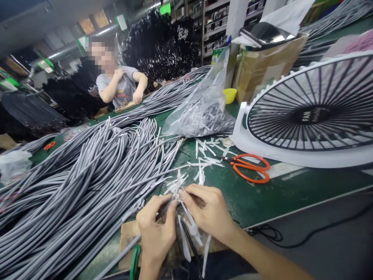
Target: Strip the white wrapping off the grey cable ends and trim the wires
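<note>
My left hand [155, 229] grips the end of a grey cable [128, 249] near the table's front edge. My right hand [208, 210] pinches a bunch of thin white strips [177, 184] that fan out from the cable's tip, and more strips hang below my fingers. The two hands almost touch. A big heap of grey cables [87, 175] lies just left of them on the green table [279, 190]. Orange-handled scissors [249, 167] rest shut on the table to the right, beyond my right hand.
A white desk fan [309, 116] stands at the right. A clear bag of white scraps [204, 109] leans mid-table, with loose strips [208, 149] around it. A person in a grey shirt [122, 87] sits across. A taped cardboard box [268, 62] is behind.
</note>
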`<state>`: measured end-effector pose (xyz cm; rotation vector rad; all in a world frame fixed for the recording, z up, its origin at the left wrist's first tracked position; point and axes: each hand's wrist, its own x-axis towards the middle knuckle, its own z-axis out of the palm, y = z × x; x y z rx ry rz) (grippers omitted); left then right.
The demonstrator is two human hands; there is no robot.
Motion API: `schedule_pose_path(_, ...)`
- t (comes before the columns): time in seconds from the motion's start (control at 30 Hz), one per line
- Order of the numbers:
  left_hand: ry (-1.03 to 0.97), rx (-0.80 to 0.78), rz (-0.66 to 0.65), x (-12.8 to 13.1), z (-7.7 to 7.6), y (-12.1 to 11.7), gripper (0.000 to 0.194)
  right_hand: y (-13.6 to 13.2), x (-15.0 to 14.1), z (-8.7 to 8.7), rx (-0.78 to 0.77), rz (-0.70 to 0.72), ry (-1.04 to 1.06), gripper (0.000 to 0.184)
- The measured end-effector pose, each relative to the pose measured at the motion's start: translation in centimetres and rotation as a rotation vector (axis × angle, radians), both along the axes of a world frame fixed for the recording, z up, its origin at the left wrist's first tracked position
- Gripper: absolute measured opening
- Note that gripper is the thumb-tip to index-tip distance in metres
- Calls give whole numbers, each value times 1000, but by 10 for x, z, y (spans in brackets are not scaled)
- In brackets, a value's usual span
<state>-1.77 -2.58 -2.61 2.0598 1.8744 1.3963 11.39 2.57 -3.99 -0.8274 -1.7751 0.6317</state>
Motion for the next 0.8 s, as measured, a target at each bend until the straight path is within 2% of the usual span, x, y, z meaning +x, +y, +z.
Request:
schedule_pose_path(0.23,-120,-148,53,1,2,0,20,-1,2,5,52,47,19,31)
schedule_pose_path(0.47,-122,-195,2,2,3,-1,24,-3,3,9,174,67,25,31)
schedule_pose_path(0.63,-14,-196,133,2,2,1,30,-6,6,14,240,244,110,40)
schedule_pose_path(0.8,20,-117,87,2,4,-1,33,-3,2,9,53,45,21,34)
